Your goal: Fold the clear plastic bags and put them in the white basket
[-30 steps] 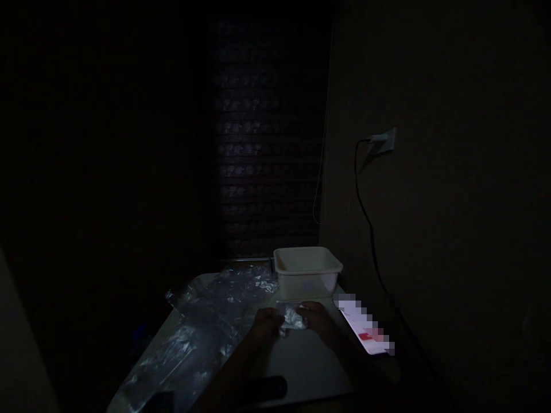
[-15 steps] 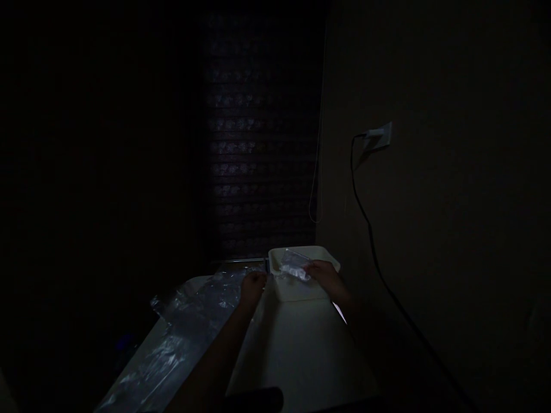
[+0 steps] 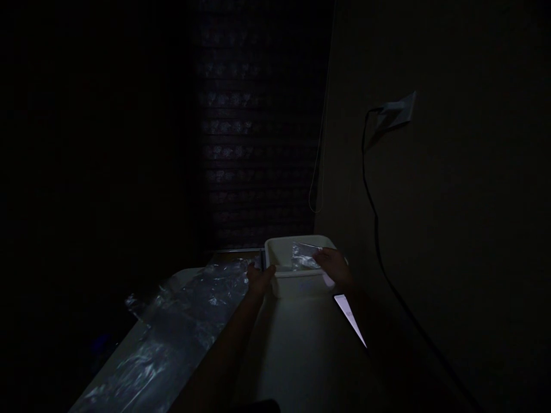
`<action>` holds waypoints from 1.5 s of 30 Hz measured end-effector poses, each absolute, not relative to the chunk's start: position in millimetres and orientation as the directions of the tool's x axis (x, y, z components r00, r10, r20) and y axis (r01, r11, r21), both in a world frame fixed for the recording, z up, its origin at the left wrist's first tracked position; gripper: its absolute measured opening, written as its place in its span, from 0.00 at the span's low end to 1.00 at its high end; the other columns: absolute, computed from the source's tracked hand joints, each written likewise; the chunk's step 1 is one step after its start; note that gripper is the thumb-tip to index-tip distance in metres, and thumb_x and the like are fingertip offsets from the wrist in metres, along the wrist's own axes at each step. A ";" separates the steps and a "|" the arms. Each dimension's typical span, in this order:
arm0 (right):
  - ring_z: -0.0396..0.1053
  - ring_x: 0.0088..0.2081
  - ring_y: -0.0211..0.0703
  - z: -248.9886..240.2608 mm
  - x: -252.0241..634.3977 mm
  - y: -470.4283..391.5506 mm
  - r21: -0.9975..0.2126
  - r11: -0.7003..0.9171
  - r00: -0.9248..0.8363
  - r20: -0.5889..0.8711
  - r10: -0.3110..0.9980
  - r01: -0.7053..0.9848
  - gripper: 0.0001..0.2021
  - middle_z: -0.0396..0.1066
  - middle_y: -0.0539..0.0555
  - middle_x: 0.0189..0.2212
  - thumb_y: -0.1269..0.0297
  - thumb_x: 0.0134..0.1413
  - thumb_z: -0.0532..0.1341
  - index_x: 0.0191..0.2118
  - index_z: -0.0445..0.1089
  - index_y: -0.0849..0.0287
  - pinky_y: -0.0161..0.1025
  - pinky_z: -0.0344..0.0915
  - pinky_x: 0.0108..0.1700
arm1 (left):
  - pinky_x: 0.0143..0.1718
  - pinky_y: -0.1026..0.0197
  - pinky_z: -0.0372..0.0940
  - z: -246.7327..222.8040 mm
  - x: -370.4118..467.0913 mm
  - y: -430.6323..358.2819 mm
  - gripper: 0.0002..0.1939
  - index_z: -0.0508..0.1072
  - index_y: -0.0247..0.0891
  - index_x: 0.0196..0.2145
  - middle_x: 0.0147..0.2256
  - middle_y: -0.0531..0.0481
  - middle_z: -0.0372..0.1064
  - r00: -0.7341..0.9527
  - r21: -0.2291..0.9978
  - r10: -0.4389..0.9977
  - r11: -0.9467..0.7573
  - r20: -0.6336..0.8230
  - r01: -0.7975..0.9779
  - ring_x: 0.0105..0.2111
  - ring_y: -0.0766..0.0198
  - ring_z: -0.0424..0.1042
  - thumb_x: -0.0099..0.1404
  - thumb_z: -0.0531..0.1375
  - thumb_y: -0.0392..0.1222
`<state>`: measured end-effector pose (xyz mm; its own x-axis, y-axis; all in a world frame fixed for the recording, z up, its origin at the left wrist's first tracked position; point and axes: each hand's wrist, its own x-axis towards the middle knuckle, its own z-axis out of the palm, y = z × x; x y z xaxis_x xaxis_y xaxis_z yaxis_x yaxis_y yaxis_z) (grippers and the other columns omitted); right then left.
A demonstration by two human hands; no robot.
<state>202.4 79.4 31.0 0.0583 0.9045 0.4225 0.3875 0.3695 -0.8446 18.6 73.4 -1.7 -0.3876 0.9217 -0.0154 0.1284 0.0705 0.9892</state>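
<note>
In dim light, my right hand [image 3: 333, 265] pinches a small clear plastic bag [image 3: 303, 256] over the white plastic bin [image 3: 301, 283]; what the bag contains is too dark to make out. My left hand [image 3: 260, 277] is by the bin's near left corner, thumb and fingers spread apart, the thumb close to or on the rim. Left of that hand, a large crinkled sheet of clear plastic [image 3: 185, 321] covers much of the table's left side.
The white table [image 3: 293, 355] stretches toward me beneath the bin. A lit phone screen [image 3: 352, 319] lies by my right forearm. A black cord [image 3: 376, 229] hangs from a wall outlet [image 3: 398, 112] on the right. Behind is a dark window blind [image 3: 228, 152].
My left hand has opened from a closed grip and come to the bin's corner. The small bag in my right hand has shifted slightly right. The view has tilted, and more of the phone shows.
</note>
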 end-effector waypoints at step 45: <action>0.63 0.28 0.40 -13.6 176.6 86.8 -0.820 0.243 0.050 0.312 0.949 0.519 0.14 0.65 0.53 0.25 0.68 0.23 0.62 0.27 0.66 0.61 0.36 0.59 0.30 | 0.24 0.64 0.63 -11.2 11.6 29.1 0.18 0.59 0.32 0.34 0.25 0.50 0.65 0.017 0.971 0.985 0.171 -0.171 -0.168 0.24 0.65 0.67 0.43 0.56 0.29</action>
